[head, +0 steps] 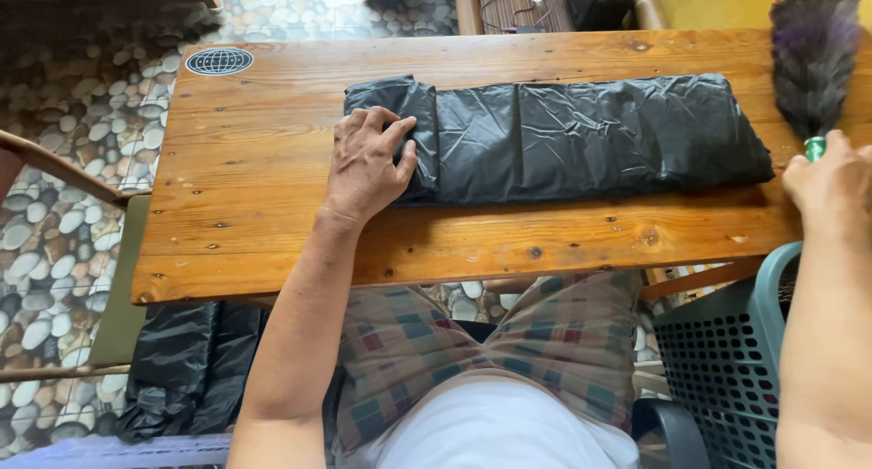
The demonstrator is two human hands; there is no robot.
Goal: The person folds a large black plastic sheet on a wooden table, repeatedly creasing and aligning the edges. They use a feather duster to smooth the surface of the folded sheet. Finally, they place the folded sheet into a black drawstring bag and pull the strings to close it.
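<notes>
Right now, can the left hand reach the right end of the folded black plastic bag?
Probably yes. The left hand presses the left end of the folded black plastic bag, and nothing lies on the bag between it and the right end. The right hand holds the feather duster beside that end.

Folded black plastic bag (581,138), flat on table

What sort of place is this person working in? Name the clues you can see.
Probably a home patio or porch: a rustic wooden table stands on a pebble-mosaic floor, with a plastic laundry-style basket and a feather duster at hand.
</notes>
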